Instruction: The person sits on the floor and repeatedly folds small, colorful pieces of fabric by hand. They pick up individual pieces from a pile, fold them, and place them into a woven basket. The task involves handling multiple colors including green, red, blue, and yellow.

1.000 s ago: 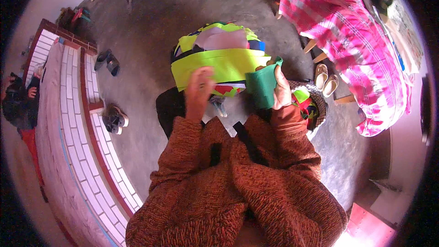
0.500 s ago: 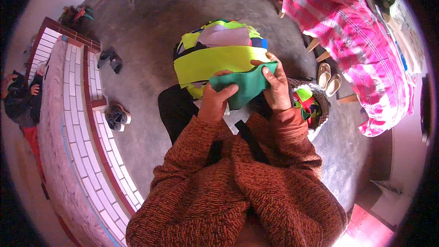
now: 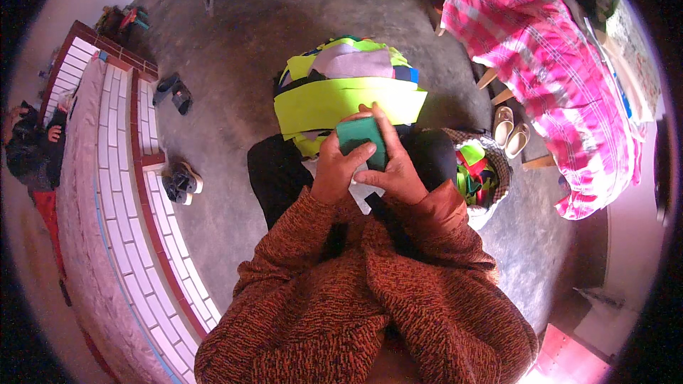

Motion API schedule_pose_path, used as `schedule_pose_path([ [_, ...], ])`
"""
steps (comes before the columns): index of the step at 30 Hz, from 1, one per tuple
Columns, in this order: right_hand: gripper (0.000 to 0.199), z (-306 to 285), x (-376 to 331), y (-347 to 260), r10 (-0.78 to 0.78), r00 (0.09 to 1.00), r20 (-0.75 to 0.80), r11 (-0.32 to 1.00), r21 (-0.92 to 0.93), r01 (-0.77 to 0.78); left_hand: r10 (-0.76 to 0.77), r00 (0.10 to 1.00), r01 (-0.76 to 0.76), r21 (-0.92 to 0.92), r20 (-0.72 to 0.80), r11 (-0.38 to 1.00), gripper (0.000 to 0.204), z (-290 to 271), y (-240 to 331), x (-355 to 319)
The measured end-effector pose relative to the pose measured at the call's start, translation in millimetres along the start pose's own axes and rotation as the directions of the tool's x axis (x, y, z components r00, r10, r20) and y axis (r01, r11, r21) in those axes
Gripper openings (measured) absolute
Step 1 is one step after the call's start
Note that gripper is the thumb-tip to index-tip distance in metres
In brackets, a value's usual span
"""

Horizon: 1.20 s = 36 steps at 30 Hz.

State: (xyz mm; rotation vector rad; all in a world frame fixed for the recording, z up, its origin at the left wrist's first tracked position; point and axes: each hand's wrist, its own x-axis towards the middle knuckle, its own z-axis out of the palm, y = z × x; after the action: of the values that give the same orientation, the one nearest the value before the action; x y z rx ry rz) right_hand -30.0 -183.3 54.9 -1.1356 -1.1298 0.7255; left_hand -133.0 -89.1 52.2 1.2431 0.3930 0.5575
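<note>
A green piece of cloth point(image 3: 360, 132), folded into a small pad, is held between my two hands in front of my body. My left hand point(image 3: 333, 174) grips its left side, the thumb lying across the top. On the right edge, my right hand point(image 3: 400, 171) closes in, its long fingers along the side and its thumb by the lower corner. Just beyond my fingers lies a long neon-yellow fabric strip point(image 3: 313, 107), spread over the near side of a heap of fabric pieces. A greyish-pink piece point(image 3: 356, 62) lies on top of that heap.
By my right knee stands a basket with a checked lining point(image 3: 504, 171), holding colourful scraps. Beige shoes point(image 3: 504, 126) sit near a pink plaid cover point(image 3: 526, 43). Dark shoes point(image 3: 182, 183) lie beside a white-brick platform point(image 3: 128, 206), where another person point(image 3: 32, 149) is at the far left.
The green cloth was spread wider between both hands and is now folded smaller. My right hand has moved left and nearer to me, closer to my left hand.
</note>
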Motion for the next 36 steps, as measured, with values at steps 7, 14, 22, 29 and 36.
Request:
schedule_pose_path([
  [7,0.090,5.9,-2.9,6.8,0.116,0.973,-0.201,0.912,0.410,-0.025,0.017,0.992,0.014,-0.235,0.128,0.972,0.055,7.3,2.8,0.2],
  [14,0.054,8.0,-9.2,27.0,0.265,0.939,-0.219,0.784,0.616,-0.078,0.212,0.964,-0.247,0.235,0.163,0.940,0.061,11.7,-4.8,-0.3],
  [22,0.042,5.2,-6.1,24.0,0.415,0.883,-0.219,0.622,0.777,-0.100,0.194,0.980,-0.198,0.147,0.038,0.969,0.058,16.2,-16.8,2.4],
  [29,0.039,-18.4,0.3,27.8,0.346,0.843,-0.411,0.649,0.754,0.101,0.117,0.990,-0.111,0.083,-0.081,0.990,0.057,-11.5,8.7,5.2],
  [36,0.036,-75.9,-10.9,42.6,0.317,0.750,-0.581,0.722,0.661,0.206,0.254,0.930,-0.239,0.087,-0.265,0.967,0.055,-50.4,18.4,11.1],
])
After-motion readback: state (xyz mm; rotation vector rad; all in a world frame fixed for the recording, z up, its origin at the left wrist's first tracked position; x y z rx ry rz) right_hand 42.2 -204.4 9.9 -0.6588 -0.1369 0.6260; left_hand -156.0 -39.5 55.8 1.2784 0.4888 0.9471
